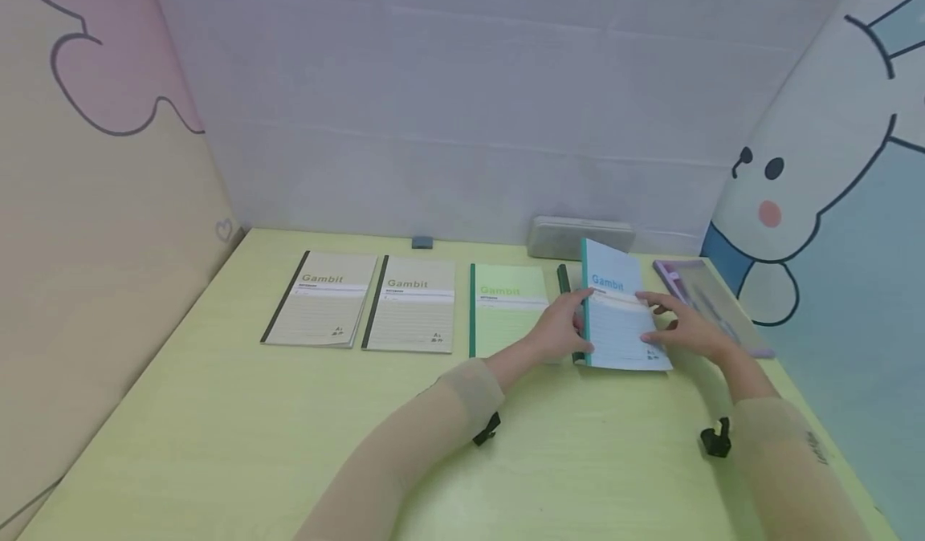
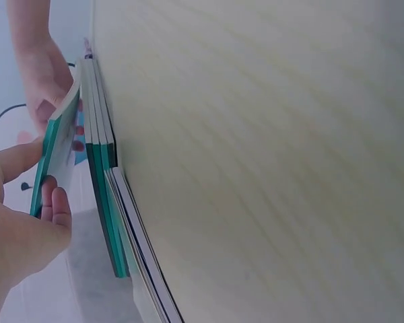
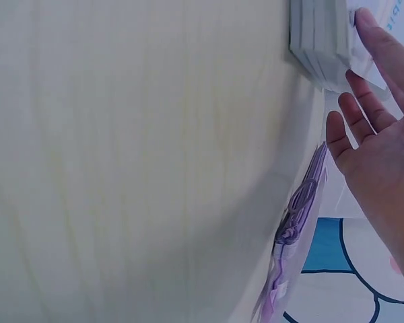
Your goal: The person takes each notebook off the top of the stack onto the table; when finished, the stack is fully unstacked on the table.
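A notebook with a pale blue cover and teal spine [image 1: 620, 328] is raised and tilted above other notebooks on the right of the table. My left hand [image 1: 555, 331] pinches its spine, thumb on one face and fingers on the other. At the opposite edge, my right hand [image 1: 682, 328] holds the notebook between thumb and fingers. Beneath it lies a stack of notebooks [image 2: 99, 145] with teal and dark spines, mostly hidden in the head view. A light green notebook [image 1: 506, 280] lies left of the stack, partly behind my left forearm.
Two beige notebooks, one at far left [image 1: 321, 300] and one beside it [image 1: 410, 304], lie flat in the row. A grey case [image 1: 578, 236] stands against the back wall. At right is a purple-edged transparent pouch [image 1: 711, 304]. A small grey block [image 1: 422, 242] sits at the back edge.
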A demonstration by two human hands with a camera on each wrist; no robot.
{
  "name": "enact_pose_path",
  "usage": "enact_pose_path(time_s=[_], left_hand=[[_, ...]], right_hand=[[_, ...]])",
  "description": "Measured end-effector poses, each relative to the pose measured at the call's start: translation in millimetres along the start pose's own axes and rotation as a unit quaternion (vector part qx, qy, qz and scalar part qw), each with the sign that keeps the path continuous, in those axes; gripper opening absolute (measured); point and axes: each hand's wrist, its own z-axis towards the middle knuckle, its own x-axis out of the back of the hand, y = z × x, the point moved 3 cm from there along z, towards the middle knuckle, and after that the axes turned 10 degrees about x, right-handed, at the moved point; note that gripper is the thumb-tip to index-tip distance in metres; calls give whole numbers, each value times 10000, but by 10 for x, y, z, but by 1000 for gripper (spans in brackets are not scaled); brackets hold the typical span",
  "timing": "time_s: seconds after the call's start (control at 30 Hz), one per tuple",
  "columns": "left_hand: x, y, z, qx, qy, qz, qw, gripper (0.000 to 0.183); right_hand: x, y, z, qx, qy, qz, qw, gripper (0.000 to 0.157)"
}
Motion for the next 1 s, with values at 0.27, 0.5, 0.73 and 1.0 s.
enact_pose_path(time_s=[0.27,0.5,0.73,1.0], left_hand=[[52,32,-12,186,66,-622,9979,94],[119,53,-21,172,21,-887,9959,92],[241,115,-110,210,-66,-950,9952,90],[489,90,-249,127,-186,-1281,9915,85]], right_hand=[[64,-128,-8,42,0,-17,10000,77],[135,-273,-55,130,-79,216,9997,75],[176,-369,-53,-49,-185,359,9992,76],[206,-609,1,111,-111,315,9994,73]])
